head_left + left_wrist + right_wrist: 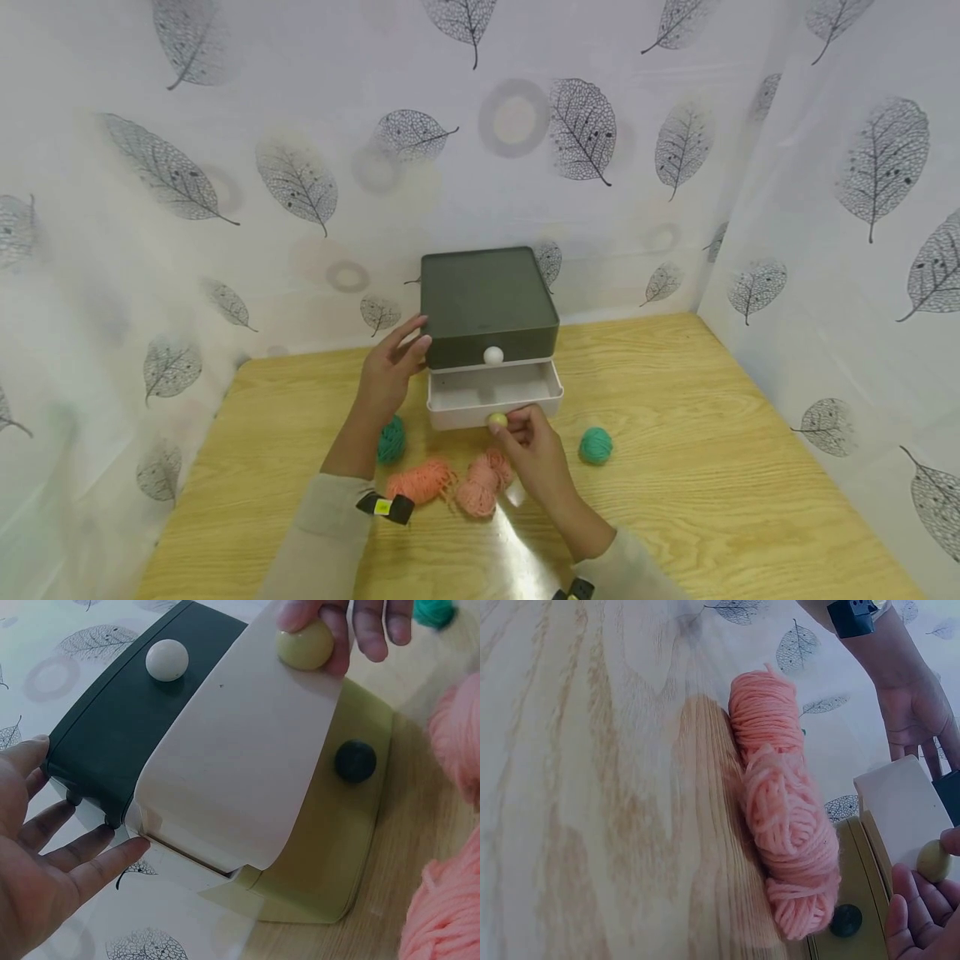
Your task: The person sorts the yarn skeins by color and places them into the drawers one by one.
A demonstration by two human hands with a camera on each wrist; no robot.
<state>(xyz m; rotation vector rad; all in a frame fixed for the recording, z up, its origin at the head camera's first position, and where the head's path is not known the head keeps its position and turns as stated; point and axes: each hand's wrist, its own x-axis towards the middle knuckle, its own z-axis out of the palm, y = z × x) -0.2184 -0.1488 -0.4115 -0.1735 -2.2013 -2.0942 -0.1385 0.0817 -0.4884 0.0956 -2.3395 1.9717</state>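
Drawer [459, 418], white, stands pulled out of the middle of a small cabinet [487, 292], its yellow knob [498, 420] pinched between the thumb and fingers of the right hand [538, 457]. The left hand [390, 367], fingers spread and fairly straight, touches the cabinet's left side, probably to keep it from shifting. Above the drawer is a dark green tier [127, 712] with a white knob [167, 660]; below, a yellow-green tier [330, 825] with a dark knob [355, 760]. In front, two pink yarn skeins [480, 487] lie on the table [675, 467]; a green ball [596, 446] sits to the right. A faint mark on the cabinet's upper front is unreadable.
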